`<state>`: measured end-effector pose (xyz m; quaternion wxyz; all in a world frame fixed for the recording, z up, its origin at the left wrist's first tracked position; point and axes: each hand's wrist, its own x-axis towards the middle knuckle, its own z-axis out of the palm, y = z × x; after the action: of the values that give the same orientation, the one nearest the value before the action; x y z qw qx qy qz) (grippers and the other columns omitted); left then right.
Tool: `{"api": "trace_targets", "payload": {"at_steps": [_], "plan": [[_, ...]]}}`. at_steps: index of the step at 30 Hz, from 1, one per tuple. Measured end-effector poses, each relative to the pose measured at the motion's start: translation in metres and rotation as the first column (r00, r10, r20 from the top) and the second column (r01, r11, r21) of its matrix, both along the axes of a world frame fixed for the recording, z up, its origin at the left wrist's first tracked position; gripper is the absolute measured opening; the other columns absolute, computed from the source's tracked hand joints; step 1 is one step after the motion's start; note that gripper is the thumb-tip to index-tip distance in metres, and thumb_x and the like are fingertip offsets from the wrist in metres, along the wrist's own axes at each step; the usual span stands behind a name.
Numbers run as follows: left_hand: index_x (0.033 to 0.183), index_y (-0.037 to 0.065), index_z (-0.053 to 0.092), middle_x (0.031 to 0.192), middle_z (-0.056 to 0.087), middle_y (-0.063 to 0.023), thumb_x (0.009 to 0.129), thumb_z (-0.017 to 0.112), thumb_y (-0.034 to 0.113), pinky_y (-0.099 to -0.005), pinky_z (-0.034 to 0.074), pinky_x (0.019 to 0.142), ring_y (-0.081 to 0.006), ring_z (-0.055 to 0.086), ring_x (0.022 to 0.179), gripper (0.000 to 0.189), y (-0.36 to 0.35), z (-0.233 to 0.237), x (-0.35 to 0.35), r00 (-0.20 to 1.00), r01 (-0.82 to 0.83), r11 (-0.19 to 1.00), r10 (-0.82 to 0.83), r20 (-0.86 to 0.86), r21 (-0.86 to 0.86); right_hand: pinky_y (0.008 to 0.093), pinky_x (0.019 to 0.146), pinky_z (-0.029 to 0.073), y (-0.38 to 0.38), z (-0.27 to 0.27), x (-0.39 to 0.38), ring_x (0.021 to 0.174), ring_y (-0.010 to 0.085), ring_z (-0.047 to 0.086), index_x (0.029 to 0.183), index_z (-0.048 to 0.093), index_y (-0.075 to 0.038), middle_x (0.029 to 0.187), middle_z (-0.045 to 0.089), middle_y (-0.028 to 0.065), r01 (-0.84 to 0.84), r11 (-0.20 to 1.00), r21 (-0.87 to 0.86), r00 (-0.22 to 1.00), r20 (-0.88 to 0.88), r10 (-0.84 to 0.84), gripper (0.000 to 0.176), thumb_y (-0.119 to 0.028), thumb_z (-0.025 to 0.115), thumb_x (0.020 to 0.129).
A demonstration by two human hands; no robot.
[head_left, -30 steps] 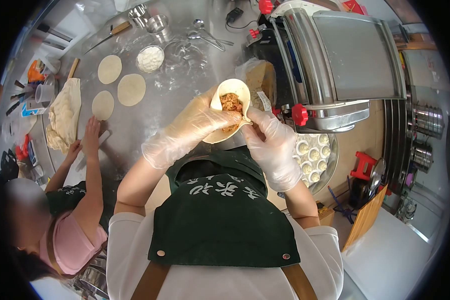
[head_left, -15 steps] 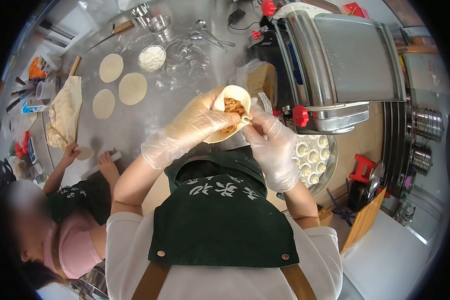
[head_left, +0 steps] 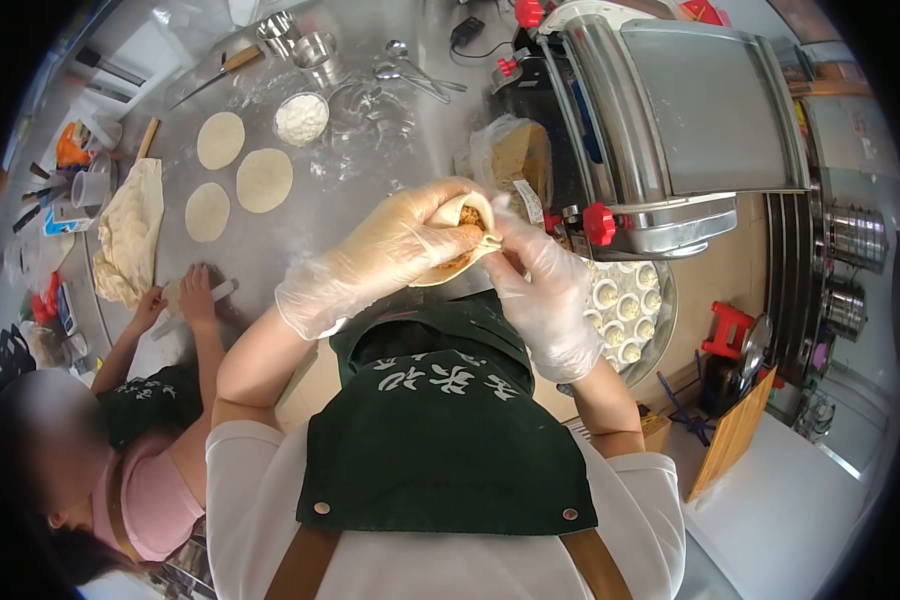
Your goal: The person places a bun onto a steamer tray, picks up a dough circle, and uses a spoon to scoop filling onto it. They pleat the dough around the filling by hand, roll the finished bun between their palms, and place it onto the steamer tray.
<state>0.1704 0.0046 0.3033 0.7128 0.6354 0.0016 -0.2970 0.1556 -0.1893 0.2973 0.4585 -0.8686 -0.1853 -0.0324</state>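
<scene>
My left hand (head_left: 390, 250), in a clear glove, curls around the round pale dough skin with brown meat filling (head_left: 462, 212). I hold it up in front of my green apron (head_left: 440, 430). My right hand (head_left: 540, 290) pinches the skin's edge between thumb and finger. I think small, tight pinches work best, and the meat should be kept off the rim so the dough sticks.
</scene>
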Motion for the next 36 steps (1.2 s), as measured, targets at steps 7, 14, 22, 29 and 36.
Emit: {"api": "trace_targets", "payload": {"at_steps": [7, 14, 22, 29, 36], "plan": [[0.138, 0.007, 0.052, 0.128, 0.060, -0.0030, 0.096, 0.061, 0.010, -0.0287, 0.044, 0.101, -0.0109, 0.055, 0.116, 0.042, 0.008, 0.005, 0.001, 0.996, 0.086, 0.994, -0.086, 0.015, -0.061, 0.0377, 0.056, 0.051, -0.006, -0.006, -0.001, 0.061, 0.0301, 0.065, 0.113, 0.066, -0.006, 0.077, 0.065, 0.0124, -0.087, 0.986, -0.141, 0.978, 0.177, 0.112, 0.038, 0.001, 0.073, 0.076], [0.144, 0.006, 0.046, 0.126, 0.058, -0.0064, 0.098, 0.061, 0.013, -0.0287, 0.045, 0.098, -0.0109, 0.055, 0.113, 0.049, 0.007, 0.010, 0.003, 0.981, 0.189, 0.982, -0.189, -0.031, -0.021, 0.0367, 0.054, 0.051, -0.004, -0.005, -0.002, 0.060, 0.0291, 0.066, 0.108, 0.068, -0.004, 0.072, 0.065, 0.0130, -0.066, 0.997, -0.037, 0.978, 0.196, 0.072, 0.032, 0.002, 0.074, 0.077], [0.145, -0.001, 0.042, 0.139, 0.055, -0.0113, 0.096, 0.064, 0.026, -0.0350, 0.041, 0.109, -0.0198, 0.052, 0.129, 0.060, 0.021, 0.008, -0.007, 0.998, -0.057, 0.983, 0.058, -0.002, -0.175, 0.0331, 0.053, 0.048, 0.003, -0.011, -0.007, 0.056, 0.0232, 0.063, 0.110, 0.070, -0.001, 0.071, 0.064, 0.0130, 0.054, 0.984, 0.172, 0.984, 0.160, -0.082, 0.031, 0.003, 0.074, 0.079], [0.134, 0.003, 0.057, 0.127, 0.061, -0.0111, 0.097, 0.057, 0.012, -0.0306, 0.046, 0.101, -0.0160, 0.059, 0.116, 0.038, -0.009, -0.001, -0.020, 0.885, -0.454, 0.792, 0.351, -0.304, -0.407, 0.0332, 0.051, 0.048, 0.009, -0.014, -0.010, 0.055, 0.0238, 0.063, 0.110, 0.070, -0.002, 0.067, 0.061, 0.0126, 0.024, 0.998, 0.058, 0.986, 0.164, -0.033, 0.032, 0.002, 0.076, 0.078], [0.131, 0.001, 0.058, 0.127, 0.063, -0.0086, 0.096, 0.062, 0.015, -0.0307, 0.047, 0.101, -0.0157, 0.060, 0.114, 0.038, -0.013, -0.005, -0.020, 0.931, -0.360, 0.889, 0.320, -0.178, -0.285, 0.0339, 0.056, 0.053, 0.011, -0.017, -0.014, 0.060, 0.0249, 0.068, 0.123, 0.062, -0.003, 0.073, 0.066, 0.0134, 0.096, 0.988, 0.121, 0.995, 0.022, -0.100, 0.046, 0.000, 0.076, 0.078]]}}
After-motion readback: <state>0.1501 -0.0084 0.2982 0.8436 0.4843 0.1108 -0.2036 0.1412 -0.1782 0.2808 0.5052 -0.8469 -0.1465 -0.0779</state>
